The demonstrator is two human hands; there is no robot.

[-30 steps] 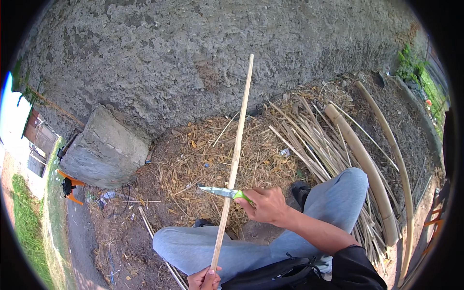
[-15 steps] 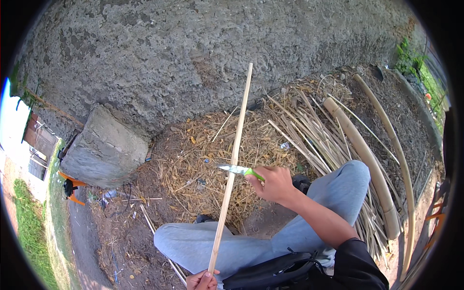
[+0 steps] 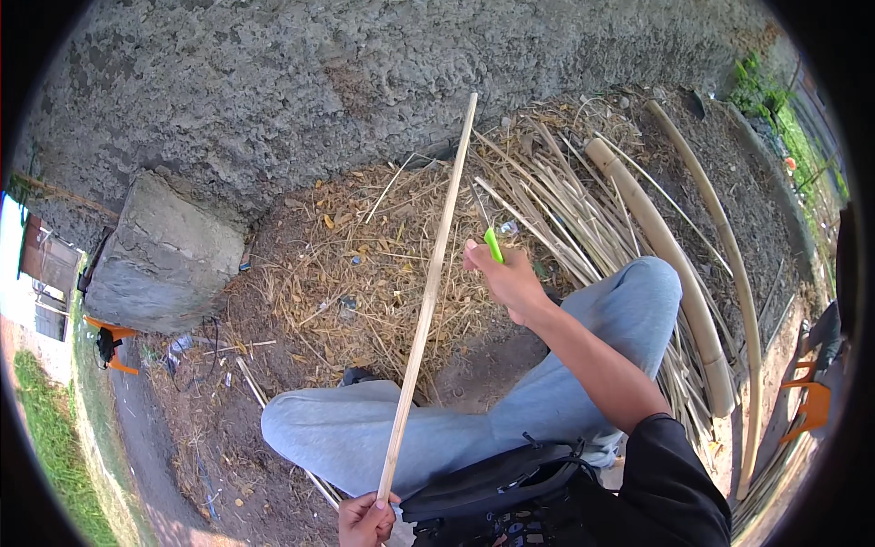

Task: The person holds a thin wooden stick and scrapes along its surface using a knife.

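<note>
Steadying a bamboo strip, seemingly, the left hand grips its near end; the right hand clasps a knife.

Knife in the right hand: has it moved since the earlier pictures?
Yes. Against the concrete block, the green-handled knife has shifted rightward and up the picture; its blade, earlier across the stick, now appears right of it.

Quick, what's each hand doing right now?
Left hand: closed, holding a long pale stick near its lower end.
Right hand: closed, holding a green-handled knife.
</note>
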